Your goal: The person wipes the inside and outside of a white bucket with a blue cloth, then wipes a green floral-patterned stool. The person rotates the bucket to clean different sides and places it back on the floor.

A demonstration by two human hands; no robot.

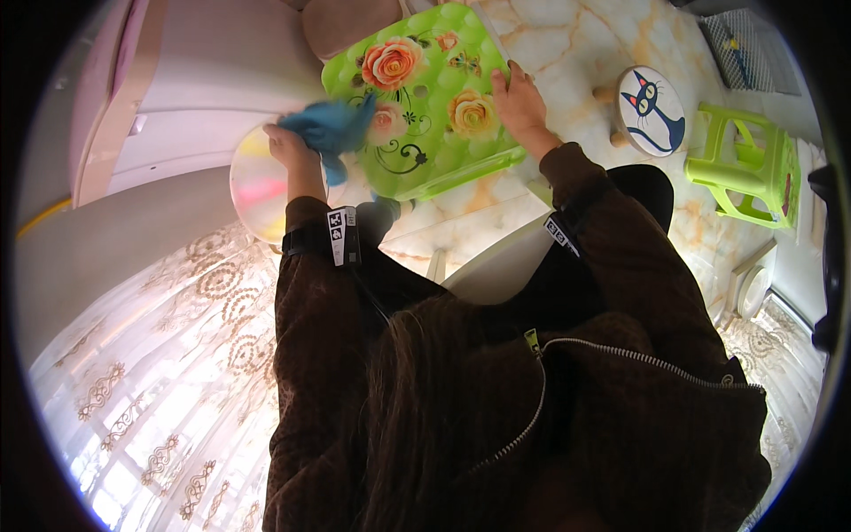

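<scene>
My left hand point(290, 143) grips a blue cloth point(329, 126), blurred by motion. The cloth's far end reaches the left edge of a green plastic panel point(425, 143) printed with roses, a butterfly and black scrolls. Whether the cloth touches the panel I cannot tell. A small round hole pierces the panel near its middle. At its right edge lies my right hand point(520, 106), fingers around the rim and thumb on the printed face. Below my left hand is a round pale stool top point(256, 189) with pink and yellow patches, partly hidden by my wrist.
A round stool with a cat picture point(650, 111) stands on the marbled floor point(565, 40) to the right, beside a green plastic stool point(744, 166). A pale pink cabinet point(219, 73) borders the left. Lace curtains point(179, 372) hang at lower left.
</scene>
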